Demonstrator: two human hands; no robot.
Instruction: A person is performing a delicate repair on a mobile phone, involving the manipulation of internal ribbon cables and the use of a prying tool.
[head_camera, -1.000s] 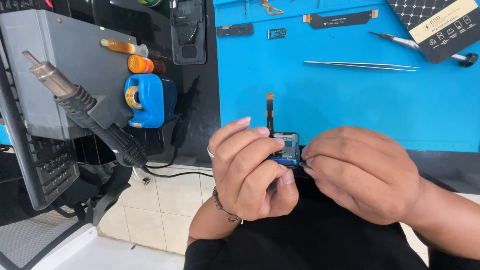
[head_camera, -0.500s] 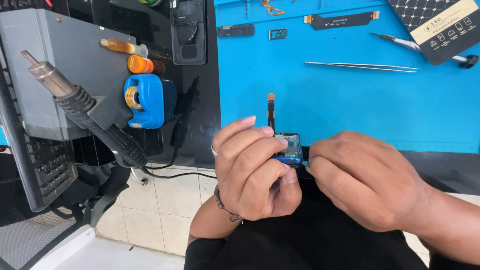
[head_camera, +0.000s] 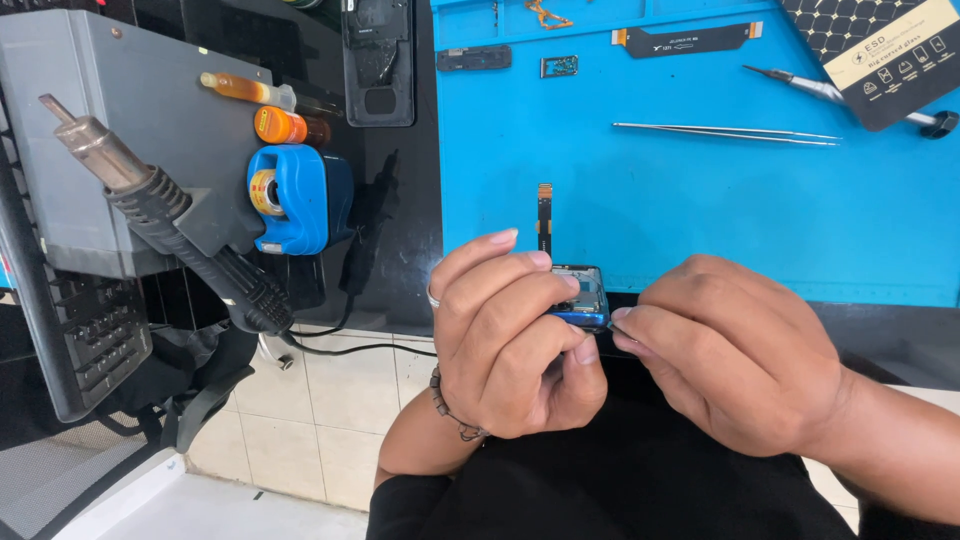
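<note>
Left hand (head_camera: 510, 340) fingers clamped on small blue module (head_camera: 582, 298), right hand (head_camera: 735, 350) fingers pinched at its right edge, near blue mat (head_camera: 700, 210)

**A Bright Work Corner**

A big blue mat (head_camera: 700, 210) covers the dark workbench (head_camera: 400, 250). A grey box (head_camera: 120, 150) stands at the left. Down below, the floor (head_camera: 330, 400) has pale square tiles. The light is bright and even.
</note>
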